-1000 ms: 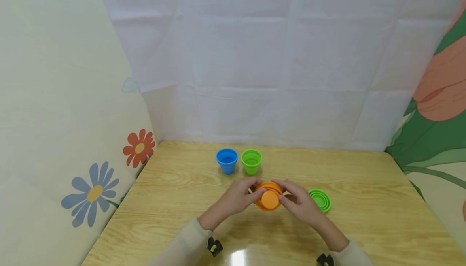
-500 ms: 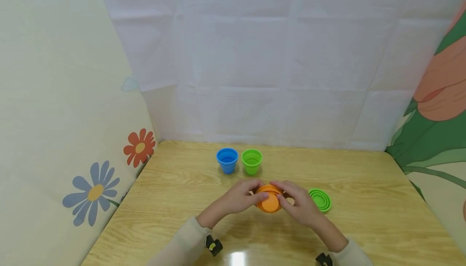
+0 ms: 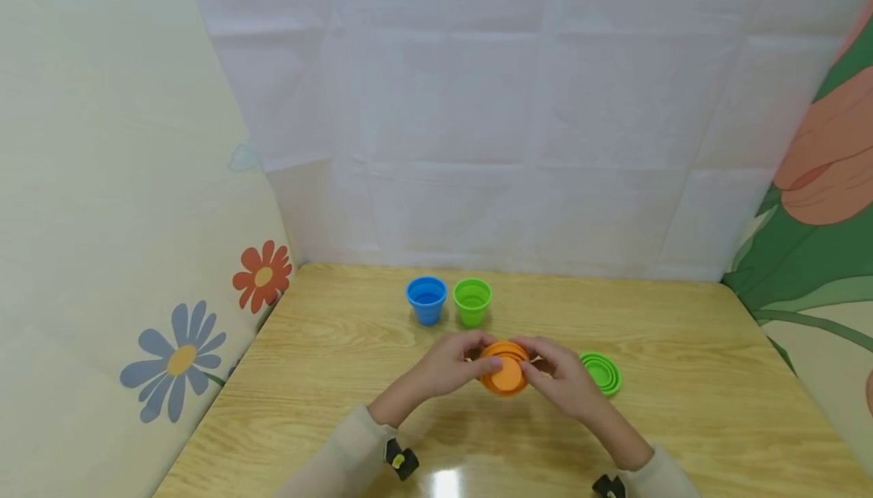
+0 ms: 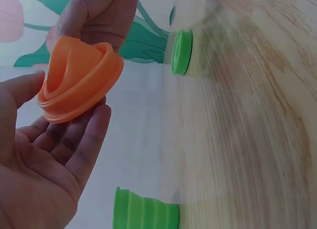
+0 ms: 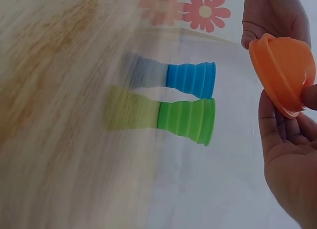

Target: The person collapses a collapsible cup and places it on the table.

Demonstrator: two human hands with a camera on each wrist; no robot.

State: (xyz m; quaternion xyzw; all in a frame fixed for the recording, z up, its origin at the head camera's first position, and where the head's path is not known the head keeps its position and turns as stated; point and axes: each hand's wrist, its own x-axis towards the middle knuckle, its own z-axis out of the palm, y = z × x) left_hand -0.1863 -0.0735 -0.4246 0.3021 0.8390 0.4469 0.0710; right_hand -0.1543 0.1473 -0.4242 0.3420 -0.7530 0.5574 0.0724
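Both hands hold an orange collapsible cup above the table, its round base facing the head camera. My left hand grips its left side, thumb on the base and fingers behind. On the other side my right hand pinches it, thumb near the base's edge. In the left wrist view the orange cup is partly folded, with a creased wall pushed up out of its rings. From the right wrist view, the orange cup is tilted, its rim ring toward the table side.
An expanded blue cup and an expanded green cup stand upright side by side beyond the hands. A flattened green collapsible cup lies right of the right hand on the wooden table. A white cloth hangs behind.
The orange cup dipped slightly and came back up, its tilt shifting a little. My left thumb has moved further onto its base. The other cups stay where they were.
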